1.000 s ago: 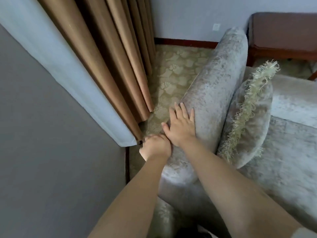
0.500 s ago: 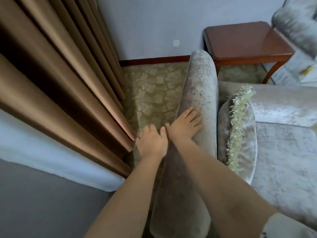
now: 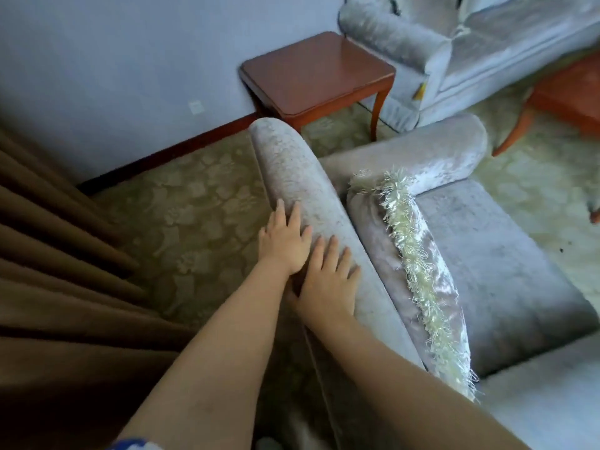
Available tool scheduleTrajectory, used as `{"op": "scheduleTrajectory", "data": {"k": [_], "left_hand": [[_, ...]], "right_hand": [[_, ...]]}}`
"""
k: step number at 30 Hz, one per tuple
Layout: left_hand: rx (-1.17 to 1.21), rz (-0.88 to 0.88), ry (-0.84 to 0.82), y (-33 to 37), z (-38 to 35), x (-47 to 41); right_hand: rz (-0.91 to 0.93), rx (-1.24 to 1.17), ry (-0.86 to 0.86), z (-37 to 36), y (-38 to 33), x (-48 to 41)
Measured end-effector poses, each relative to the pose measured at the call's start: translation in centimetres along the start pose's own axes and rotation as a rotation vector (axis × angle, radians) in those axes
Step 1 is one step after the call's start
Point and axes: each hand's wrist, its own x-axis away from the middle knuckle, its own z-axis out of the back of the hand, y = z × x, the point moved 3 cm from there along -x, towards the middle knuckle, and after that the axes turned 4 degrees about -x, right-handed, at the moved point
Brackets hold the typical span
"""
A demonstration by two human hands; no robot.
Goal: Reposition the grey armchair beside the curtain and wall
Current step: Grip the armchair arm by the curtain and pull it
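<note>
The left hand (image 3: 284,243) and right hand (image 3: 328,282) are pressing flat, fingers spread, on the grey armchair (image 3: 292,170), apparently pushing. It is likely needing sliding toward curtain (image 3: 65,271) and wall (image 3: 130,60).

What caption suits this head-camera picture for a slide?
Left hand and right hand lie flat on the grey velvet armchair beside a brown pleated curtain.
</note>
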Motion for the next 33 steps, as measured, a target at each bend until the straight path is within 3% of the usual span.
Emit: {"op": "scheduleTrajectory", "data": {"k": [4, 9, 15, 22, 33], "left_hand": [[-0.290, -0.361, 0.018, 1.3, -0.1, -3.3], [-0.316, -0.486, -0.054, 1.6, 0.0, -5.2], [-0.298, -0.519, -0.076, 1.6, -0.1, -5.5], [-0.320, -0.568, -0.106, 1.6, 1.2, -8.9], [-0.299, -0.355, -0.135, -1.3, 4.7, -23.4]], "right_hand": [[-0.072, -0.002, 0.035, 0.7, -0.4, 0.1], [-0.189, 0.036, -0.014, 0.5, -0.4, -0.2], [-0.435, 0.052, -0.025, 0.8, -1.7, -1.4], [-0.373, 0.004, 0.047, 0.9, -1.5, -1.1], [-0.468, -0.128, 0.005, 2.4, -1.5, -3.5]]}}
